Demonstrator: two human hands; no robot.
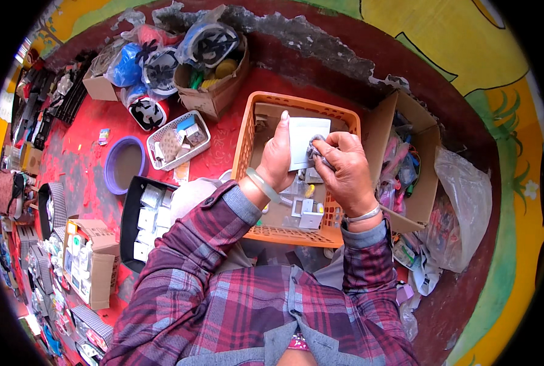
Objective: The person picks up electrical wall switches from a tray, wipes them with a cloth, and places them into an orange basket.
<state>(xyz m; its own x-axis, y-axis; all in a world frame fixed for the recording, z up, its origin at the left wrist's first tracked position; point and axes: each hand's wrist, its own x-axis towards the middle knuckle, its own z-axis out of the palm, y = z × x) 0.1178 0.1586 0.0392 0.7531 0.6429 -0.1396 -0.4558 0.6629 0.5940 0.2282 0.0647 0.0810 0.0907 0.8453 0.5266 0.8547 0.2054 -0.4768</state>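
Note:
Over an orange plastic basket [242,152], my left hand [276,154] grips a flat white square plate [301,137] by its left side, thumb upright along the edge. My right hand [345,168] pinches a crumpled grey cloth [318,149] and presses it against the plate's right part. Which kind of plate this is, I cannot make out. Below my hands, several small white plastic pieces [310,218] and a yellow item [309,191] lie in the basket. My fingers behind the plate are hidden.
Right of the basket stands a cardboard box [427,137] of mixed goods, with a clear plastic bag [464,207] beside it. To the left are a white basket [200,148], a purple basin [108,165] and a black bin [128,226] of white pieces. Bagged helmets [162,70] sit farther off.

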